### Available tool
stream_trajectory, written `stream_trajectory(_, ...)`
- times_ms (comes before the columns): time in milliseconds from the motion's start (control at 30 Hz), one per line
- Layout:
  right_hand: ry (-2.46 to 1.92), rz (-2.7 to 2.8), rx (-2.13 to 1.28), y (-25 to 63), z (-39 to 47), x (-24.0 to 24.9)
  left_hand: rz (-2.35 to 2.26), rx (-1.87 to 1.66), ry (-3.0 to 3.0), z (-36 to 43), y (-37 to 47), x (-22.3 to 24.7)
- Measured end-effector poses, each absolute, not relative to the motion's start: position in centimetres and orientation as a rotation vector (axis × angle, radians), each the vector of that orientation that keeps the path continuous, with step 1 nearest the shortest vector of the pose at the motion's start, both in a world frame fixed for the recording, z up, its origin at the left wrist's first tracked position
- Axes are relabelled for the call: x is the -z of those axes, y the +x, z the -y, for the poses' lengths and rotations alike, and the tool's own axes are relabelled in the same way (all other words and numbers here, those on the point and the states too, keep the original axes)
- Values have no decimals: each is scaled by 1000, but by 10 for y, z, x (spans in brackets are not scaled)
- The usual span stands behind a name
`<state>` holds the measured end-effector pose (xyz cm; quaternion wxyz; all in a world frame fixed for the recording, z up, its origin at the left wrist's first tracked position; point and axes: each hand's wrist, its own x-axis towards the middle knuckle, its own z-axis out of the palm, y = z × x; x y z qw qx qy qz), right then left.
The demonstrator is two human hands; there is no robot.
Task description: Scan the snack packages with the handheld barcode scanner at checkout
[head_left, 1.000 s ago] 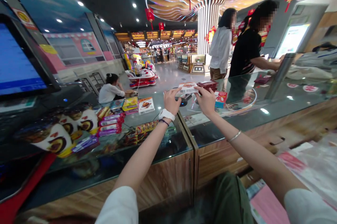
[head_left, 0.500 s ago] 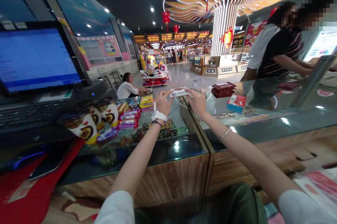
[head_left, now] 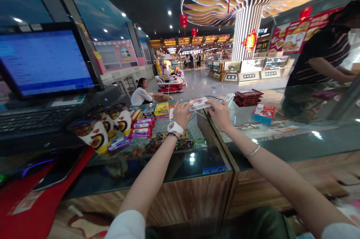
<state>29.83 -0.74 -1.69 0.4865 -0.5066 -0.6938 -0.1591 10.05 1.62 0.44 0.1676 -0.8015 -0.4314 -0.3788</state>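
Note:
A flat white box with red print (head_left: 199,103) is held up over the far side of the glass counter (head_left: 174,164). My left hand (head_left: 181,115) pinches its left end, and my right hand (head_left: 219,114) has the right end between thumb and fingers. Its printed top face tilts toward me; the lettering is too small to read. Just left of my left hand is a yellow box (head_left: 161,109), with purple-wrapped snack packs (head_left: 142,131) nearer. Right of my right hand sit a stack of dark red packets (head_left: 247,97) and a stack of red-and-blue boxes (head_left: 263,114).
At left are a monitor (head_left: 47,63), a keyboard (head_left: 25,119), several snack cups (head_left: 94,134) and a phone (head_left: 60,169) on a red mat. A person in white (head_left: 140,94) sits low beyond the counter; another in a striped dark top (head_left: 317,51) stands at right.
The box has tipped so its printed top shows instead of its barcode edge. Both hands keep their hold. My view has swung slightly left, and the white-shirted person at right has left view.

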Motion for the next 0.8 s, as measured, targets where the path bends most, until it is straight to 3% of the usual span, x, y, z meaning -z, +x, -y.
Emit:
stream_trajectory(333,-978,1865,-72,361,-29,-3,1224,1141,-2219,-24,92,-6)
stream_trajectory(533,-1212,1993,-105,410,-62,28,1144,1071,-2285,-25,101,7)
stream_trajectory(800,-1178,2190,-111,410,-77,65,1160,1064,-2314,-24,103,10)
